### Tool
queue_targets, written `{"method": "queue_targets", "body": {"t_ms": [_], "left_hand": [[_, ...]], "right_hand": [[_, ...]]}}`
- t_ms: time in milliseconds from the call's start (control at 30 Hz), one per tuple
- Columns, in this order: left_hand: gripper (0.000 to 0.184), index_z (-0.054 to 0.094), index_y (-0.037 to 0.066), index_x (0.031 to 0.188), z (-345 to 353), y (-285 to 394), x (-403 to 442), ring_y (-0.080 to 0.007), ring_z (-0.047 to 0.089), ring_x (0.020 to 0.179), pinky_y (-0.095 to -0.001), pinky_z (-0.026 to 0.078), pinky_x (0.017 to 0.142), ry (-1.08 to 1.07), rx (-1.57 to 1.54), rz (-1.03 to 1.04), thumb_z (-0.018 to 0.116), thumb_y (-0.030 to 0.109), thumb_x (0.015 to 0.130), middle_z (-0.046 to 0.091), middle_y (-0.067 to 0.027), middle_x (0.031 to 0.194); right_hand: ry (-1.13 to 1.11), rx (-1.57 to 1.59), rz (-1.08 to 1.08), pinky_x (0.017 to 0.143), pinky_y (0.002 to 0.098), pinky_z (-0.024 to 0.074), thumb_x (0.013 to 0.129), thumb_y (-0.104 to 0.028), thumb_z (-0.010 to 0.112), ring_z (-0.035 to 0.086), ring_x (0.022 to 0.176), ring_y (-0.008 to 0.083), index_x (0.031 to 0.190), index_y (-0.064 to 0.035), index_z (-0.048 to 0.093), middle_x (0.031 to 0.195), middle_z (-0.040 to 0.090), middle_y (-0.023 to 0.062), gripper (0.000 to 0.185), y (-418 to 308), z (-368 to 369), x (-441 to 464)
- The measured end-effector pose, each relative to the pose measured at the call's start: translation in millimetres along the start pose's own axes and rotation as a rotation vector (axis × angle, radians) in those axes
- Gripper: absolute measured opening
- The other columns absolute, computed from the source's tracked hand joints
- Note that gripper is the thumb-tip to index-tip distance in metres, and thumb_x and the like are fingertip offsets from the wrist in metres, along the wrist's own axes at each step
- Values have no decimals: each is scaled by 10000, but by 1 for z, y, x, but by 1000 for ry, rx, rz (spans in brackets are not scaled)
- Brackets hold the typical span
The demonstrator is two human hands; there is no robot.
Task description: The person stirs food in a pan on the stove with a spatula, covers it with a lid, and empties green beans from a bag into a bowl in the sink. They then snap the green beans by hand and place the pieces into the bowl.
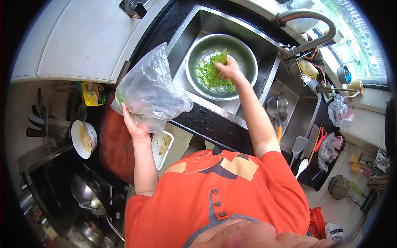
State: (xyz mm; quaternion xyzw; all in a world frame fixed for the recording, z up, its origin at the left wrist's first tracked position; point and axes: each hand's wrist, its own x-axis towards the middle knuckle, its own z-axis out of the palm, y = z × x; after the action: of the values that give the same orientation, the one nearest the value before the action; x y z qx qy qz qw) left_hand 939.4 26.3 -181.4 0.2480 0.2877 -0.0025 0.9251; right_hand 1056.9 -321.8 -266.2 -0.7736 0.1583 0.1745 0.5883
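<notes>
A wide metal basin (pixel 248 62) stands in the large sink (pixel 178 76), with cut green vegetable strips (pixel 204 74) spread over its bottom. Over the basin, my right hand (pixel 228 69) has its fingers closed around a bunch of the same green strips. To the left, my left hand (pixel 134 124) grips a clear plastic bag (pixel 151 89) from below. The bag is puffed out, and something green shows through its lower left side. Its mouth leans toward the sink's near edge.
The faucet (pixel 310 14) arches over the sink's right end. A smaller sink holds a metal pot (pixel 277 106). Spatulas (pixel 298 145) lie at the right counter edge. Left are a cutting board (pixel 115 140), a bowl of pale food (pixel 84 139) and a wok (pixel 87 190). Below the bag sits a white tray (pixel 161 149).
</notes>
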Motion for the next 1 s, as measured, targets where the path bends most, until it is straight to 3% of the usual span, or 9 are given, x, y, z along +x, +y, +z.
{"method": "queue_targets", "body": {"t_ms": [67,100,200,267,300,333,433,533,1000], "left_hand": [[513,465,91,1317,4,0,-1,-288,502,1154,-462,397,1001,-9,-6,-4,498,426,930,526,-88,1287],[517,461,90,1320,5,0,-2,-285,504,1150,-457,399,999,-15,-4,-6,498,427,930,526,-86,1285],[539,437,83,1342,2,2,-7,-295,474,1184,-456,369,1021,0,-2,-32,487,430,932,492,-105,1320],[535,441,81,1338,-6,1,-8,-290,483,1174,-447,376,1014,-25,2,-60,471,433,937,500,-104,1310],[531,444,78,1334,-9,-1,-7,-284,491,1164,-438,383,1008,-57,6,-85,456,437,942,508,-104,1300],[531,444,78,1334,-10,-4,-6,-284,491,1164,-438,383,1008,-57,2,-86,456,437,942,508,-104,1300],[517,463,77,1317,-11,-14,-8,-277,514,1136,-428,400,991,-86,-33,-174,431,439,950,532,-101,1272],[503,481,75,1302,-9,-18,-6,-269,531,1117,-425,411,980,-104,-45,-236,432,433,951,553,-99,1247],[499,511,86,1274,-6,-6,6,-269,563,1070,-431,435,950,-198,-142,-298,433,456,949,582,-93,1210]], "right_hand": [[239,-642,-306,881,373,490,784,-236,664,643,953,323,1204,-7,560,1027,663,184,490,42,4,25],[321,-597,-222,937,386,457,789,-219,650,601,1050,357,1199,-11,574,1104,634,206,466,27,-5,19],[517,-408,-174,763,323,529,805,-185,654,691,765,208,1003,-25,680,876,701,137,256,52,-37,50],[494,-347,-84,854,382,499,793,-165,615,663,901,288,927,-79,715,906,691,150,188,66,-49,65],[516,-450,-145,716,322,530,815,-164,629,685,695,191,936,-35,698,810,702,121,190,65,-48,66],[482,-465,-122,845,379,501,795,-182,619,659,898,297,922,-89,715,912,688,147,185,64,-46,67],[362,-534,-113,855,403,495,785,-210,641,645,936,305,961,-123,711,950,680,152,208,70,-31,79],[311,-776,-4,848,403,500,796,-218,645,651,903,309,939,-119,703,902,691,114,184,85,-16,85],[342,-731,-216,765,433,507,783,-171,614,643,853,333,869,-104,658,867,667,157,117,64,6,131]]}}
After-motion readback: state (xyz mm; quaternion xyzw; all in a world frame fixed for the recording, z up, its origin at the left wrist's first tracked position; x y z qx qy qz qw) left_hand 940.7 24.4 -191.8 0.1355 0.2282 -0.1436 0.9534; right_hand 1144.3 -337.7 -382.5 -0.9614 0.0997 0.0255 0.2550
